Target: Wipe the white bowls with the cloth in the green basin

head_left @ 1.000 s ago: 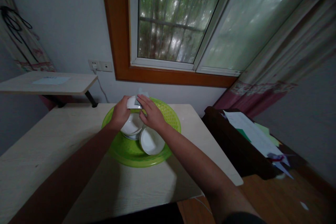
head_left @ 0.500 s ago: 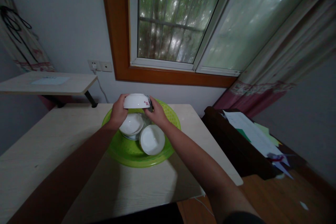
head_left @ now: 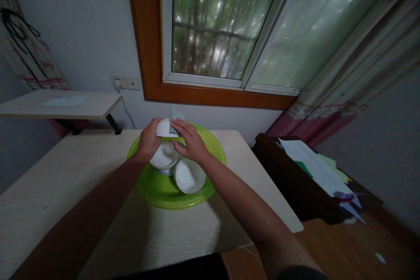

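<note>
A round green basin (head_left: 210, 144) sits on the light wooden table (head_left: 65, 183). Above its far side my left hand (head_left: 148, 140) grips a white bowl (head_left: 162, 128), held upside down by its left edge. My right hand (head_left: 190, 141) presses a grey-blue cloth (head_left: 174, 119) against the bowl's right side, fingers curled over it. Below the hands, inside the basin, a stack of white bowls (head_left: 164, 157) stands at the left and a single white bowl (head_left: 189, 176) lies at the right.
A window with a wooden frame (head_left: 210, 92) is behind the table. A second small table (head_left: 59, 104) stands at the left by wall sockets (head_left: 125, 82). A dark cabinet with papers (head_left: 311, 166) is at the right, beside a curtain (head_left: 361, 78).
Half a second ago the upturned bowl was held wide between both hands. Now my right hand has come back over it with the cloth, covering most of the bowl.
</note>
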Motion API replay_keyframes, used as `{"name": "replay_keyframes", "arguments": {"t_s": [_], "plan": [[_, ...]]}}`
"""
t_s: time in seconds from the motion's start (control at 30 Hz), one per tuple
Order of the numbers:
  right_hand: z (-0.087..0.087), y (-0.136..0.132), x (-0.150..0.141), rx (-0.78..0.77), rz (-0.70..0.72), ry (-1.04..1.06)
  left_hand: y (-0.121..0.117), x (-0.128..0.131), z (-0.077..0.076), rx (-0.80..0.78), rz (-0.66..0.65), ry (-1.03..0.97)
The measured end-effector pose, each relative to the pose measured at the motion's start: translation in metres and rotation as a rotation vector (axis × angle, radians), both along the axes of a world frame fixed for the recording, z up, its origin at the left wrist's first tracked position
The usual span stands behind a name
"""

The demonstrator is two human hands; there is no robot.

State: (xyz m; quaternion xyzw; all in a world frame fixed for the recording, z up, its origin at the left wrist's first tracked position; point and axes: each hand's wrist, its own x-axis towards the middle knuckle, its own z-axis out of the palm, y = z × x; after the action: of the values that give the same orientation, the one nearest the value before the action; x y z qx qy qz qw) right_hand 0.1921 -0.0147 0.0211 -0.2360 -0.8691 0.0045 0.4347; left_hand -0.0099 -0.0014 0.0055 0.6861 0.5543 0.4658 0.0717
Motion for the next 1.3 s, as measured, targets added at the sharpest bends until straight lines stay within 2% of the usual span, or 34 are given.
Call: {"name": "replay_keyframes", "arguments": {"t_s": [0.23, 0.37, 0.43, 0.53, 0.63, 0.8, 0.93, 1.03, 1.13, 1.3], "plan": [[-0.013, 0.018, 0.004, -0.18, -0.105, 0.175, 0.0, -0.003, 0.001, 0.051, -0.078, -0.125], [-0.019, 0.024, 0.006, -0.335, -0.155, 0.186, -0.003, -0.001, 0.002, 0.068, -0.126, -0.127], [-0.019, 0.025, 0.006, -0.364, -0.163, 0.189, -0.003, 0.001, 0.001, 0.072, -0.128, -0.117], [-0.018, 0.024, 0.006, -0.342, -0.171, 0.192, 0.0, 0.001, -0.001, 0.068, -0.113, -0.091], [-0.017, 0.02, 0.005, -0.256, -0.159, 0.153, 0.002, -0.001, -0.003, 0.051, -0.081, -0.052], [-0.012, 0.006, -0.001, -0.04, -0.035, 0.004, 0.005, -0.003, -0.005, -0.008, -0.033, 0.0], [-0.005, -0.002, -0.006, 0.053, 0.046, -0.118, 0.005, -0.003, -0.005, -0.014, -0.012, 0.016], [-0.001, -0.004, -0.005, 0.046, 0.044, -0.067, 0.006, -0.004, -0.005, -0.02, 0.025, -0.007], [0.001, -0.003, -0.001, -0.016, -0.02, 0.054, 0.008, -0.005, -0.005, -0.045, 0.03, -0.057], [-0.01, 0.011, 0.005, -0.157, -0.11, 0.261, 0.008, -0.007, -0.004, 0.002, -0.006, -0.16]]}}
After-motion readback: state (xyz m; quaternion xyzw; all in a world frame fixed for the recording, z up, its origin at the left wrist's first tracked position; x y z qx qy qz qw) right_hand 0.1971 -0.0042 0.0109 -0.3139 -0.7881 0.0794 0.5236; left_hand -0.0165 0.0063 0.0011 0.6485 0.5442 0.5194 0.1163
